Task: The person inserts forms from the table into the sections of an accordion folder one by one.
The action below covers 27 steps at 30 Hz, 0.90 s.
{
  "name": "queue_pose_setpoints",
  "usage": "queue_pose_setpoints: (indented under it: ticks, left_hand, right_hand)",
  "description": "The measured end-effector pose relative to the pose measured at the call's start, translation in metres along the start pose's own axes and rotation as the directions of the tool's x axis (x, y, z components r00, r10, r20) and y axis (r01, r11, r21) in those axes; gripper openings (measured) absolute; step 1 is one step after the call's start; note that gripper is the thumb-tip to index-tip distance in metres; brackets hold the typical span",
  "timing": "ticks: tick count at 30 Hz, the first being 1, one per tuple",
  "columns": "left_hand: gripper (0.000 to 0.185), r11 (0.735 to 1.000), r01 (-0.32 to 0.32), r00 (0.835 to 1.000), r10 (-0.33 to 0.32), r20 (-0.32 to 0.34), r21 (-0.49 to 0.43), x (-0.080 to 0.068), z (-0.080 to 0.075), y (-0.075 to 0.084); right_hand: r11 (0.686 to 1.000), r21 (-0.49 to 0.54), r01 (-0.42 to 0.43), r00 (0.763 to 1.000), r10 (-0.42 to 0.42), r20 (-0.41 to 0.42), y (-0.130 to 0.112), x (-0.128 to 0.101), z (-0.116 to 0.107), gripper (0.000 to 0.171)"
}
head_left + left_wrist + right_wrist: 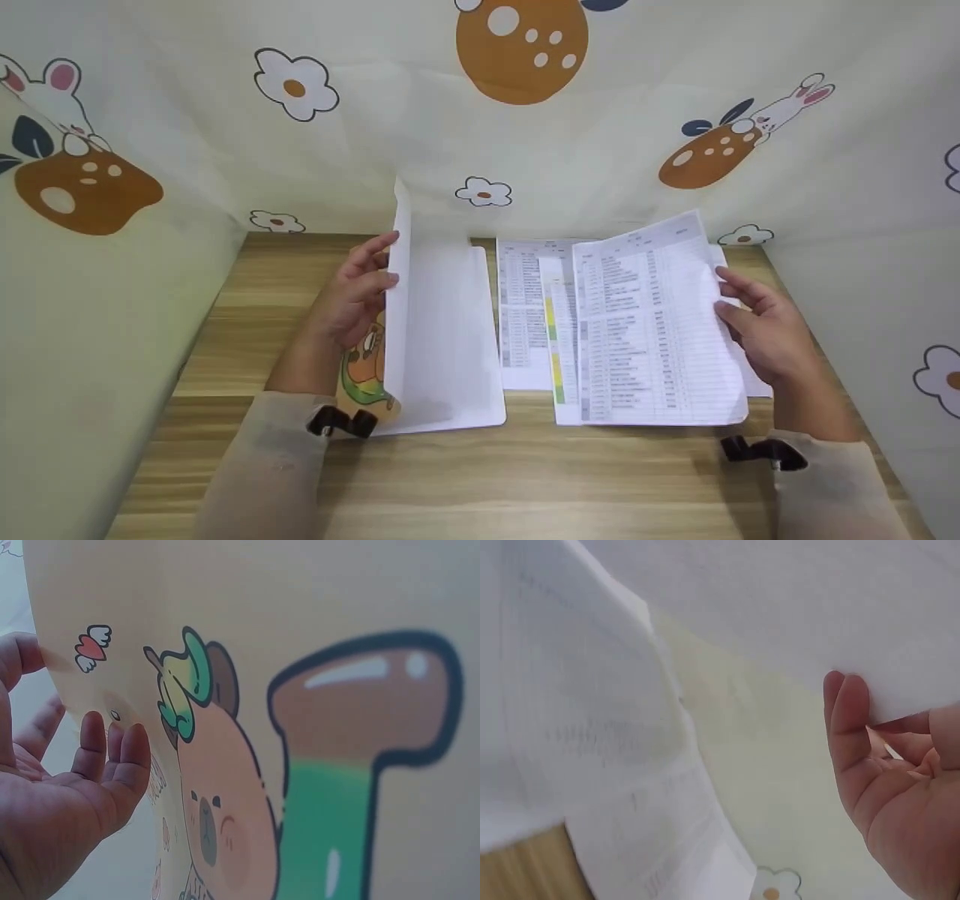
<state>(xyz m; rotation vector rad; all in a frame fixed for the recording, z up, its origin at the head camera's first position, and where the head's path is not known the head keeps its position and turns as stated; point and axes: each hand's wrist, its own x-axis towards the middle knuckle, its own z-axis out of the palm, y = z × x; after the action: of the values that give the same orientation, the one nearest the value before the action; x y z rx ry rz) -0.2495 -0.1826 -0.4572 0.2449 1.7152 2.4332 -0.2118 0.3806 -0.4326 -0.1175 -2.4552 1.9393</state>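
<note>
On the left in the head view, a white-paged booklet lies with its cover raised nearly upright. The outer side of that cover carries a cartoon animal with a green leaf on its head. My left hand holds the cover by its outer edge, fingertips against the cartoon side. My right hand pinches the right edge of a printed sheet with table rows, lifted at a tilt. Seen from the right wrist, the fingers lie against the paper's edge, and part of the thumb is hidden.
Beneath and left of the lifted sheet lie more printed papers, one with yellow and green blocks. All rest on a wood-grain table. A patterned cloth with rabbits and flowers rises behind and at both sides.
</note>
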Motion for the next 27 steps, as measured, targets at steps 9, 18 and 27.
queue_pose_setpoints:
  ticks: [9,18,27]
  left_hand:
    - [0.063,1.000,0.005,1.000,-0.005,-0.004,0.004,-0.001,0.000,0.001]
    - [0.063,1.000,0.010,1.000,-0.010,-0.011,0.022,-0.001,0.001,0.002]
    - [0.061,1.000,-0.006,1.000,0.006,-0.002,0.015,-0.002,0.004,0.004]
  right_hand:
    - [0.946,0.321,0.038,0.999,-0.045,0.015,-0.028,0.004,0.028,0.054]
    - [0.864,0.493,0.101,0.994,-0.112,-0.006,-0.051,0.004,0.061,0.044]
    - [0.846,0.528,0.075,0.994,-0.103,0.024,-0.067,0.012,0.114,0.046]
